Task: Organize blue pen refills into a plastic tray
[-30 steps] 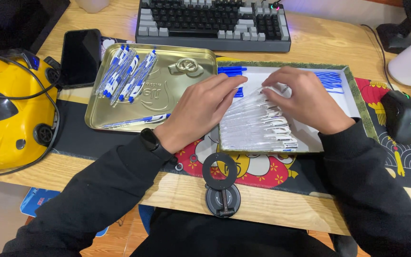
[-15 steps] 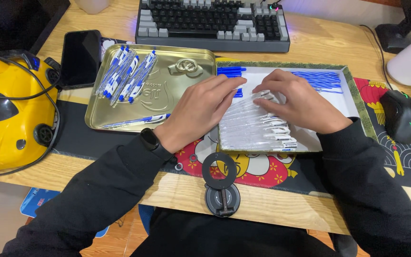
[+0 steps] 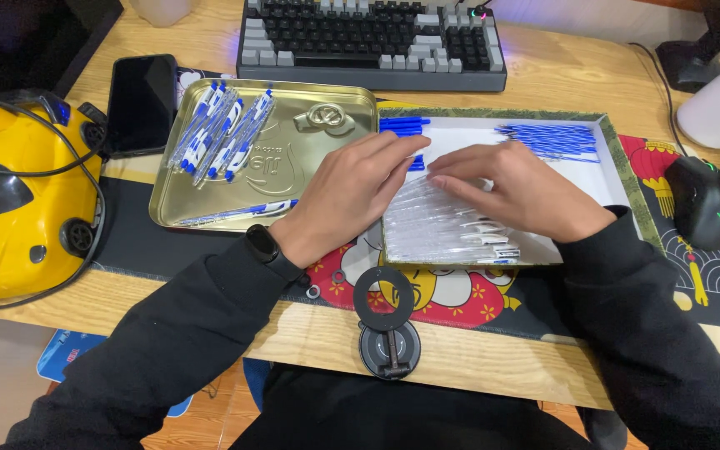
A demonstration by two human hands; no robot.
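A shallow white box with a green patterned rim (image 3: 618,167) holds a pile of clear pen barrels (image 3: 439,229), blue refills (image 3: 553,140) at its far right and blue caps (image 3: 402,125) at its far left. My left hand (image 3: 347,196) lies flat, fingers stretched onto the box's left edge and the top of the pile. My right hand (image 3: 522,187) rests on the pile with fingers curled down, its tips meeting the left fingertips. What sits under its fingers is hidden. A gold tin tray (image 3: 327,104) to the left holds several assembled blue-and-white pens (image 3: 218,133).
A keyboard (image 3: 372,42) lies behind the trays, and a black phone (image 3: 141,102) and a yellow device with cables (image 3: 18,200) are on the left. A black mouse (image 3: 702,200) sits to the right. A black ring stand (image 3: 387,321) lies at the desk's near edge.
My right hand has slid left across the clear barrels until its fingertips reach the left hand's. The left hand has barely moved.
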